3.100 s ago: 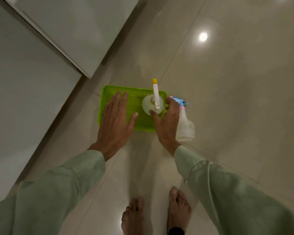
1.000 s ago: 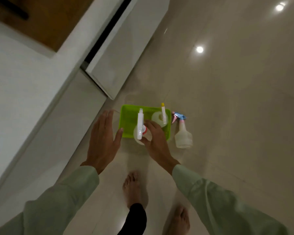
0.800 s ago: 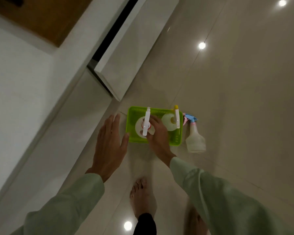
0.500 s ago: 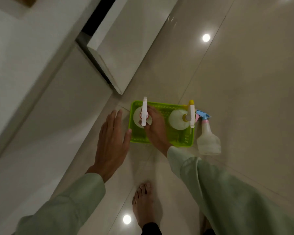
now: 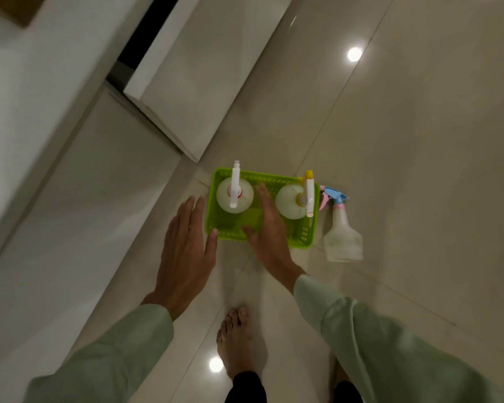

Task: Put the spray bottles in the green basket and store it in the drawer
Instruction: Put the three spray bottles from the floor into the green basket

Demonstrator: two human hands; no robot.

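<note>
A green basket (image 5: 303,235) sits on the tiled floor. Two round spray bottles stand upright inside it: one with a white and red nozzle (image 5: 235,193) at the left end, one with a yellow nozzle (image 5: 294,199) at the right end. A third spray bottle with a blue and pink trigger (image 5: 342,232) stands on the floor just right of the basket. My right hand (image 5: 269,231) hovers open over the basket's middle, holding nothing. My left hand (image 5: 186,251) is open beside the basket's left edge, thumb close to its corner.
A white drawer (image 5: 192,82) stands pulled out from the cabinet at the upper left, with a dark gap behind its front. My bare foot (image 5: 240,341) is on the floor below the basket. Glossy tiles with light reflections stretch to the right.
My right hand set the white-and-red-nozzle bottle into the basket's left end and has let go of it. The left hand stayed open by the basket.
</note>
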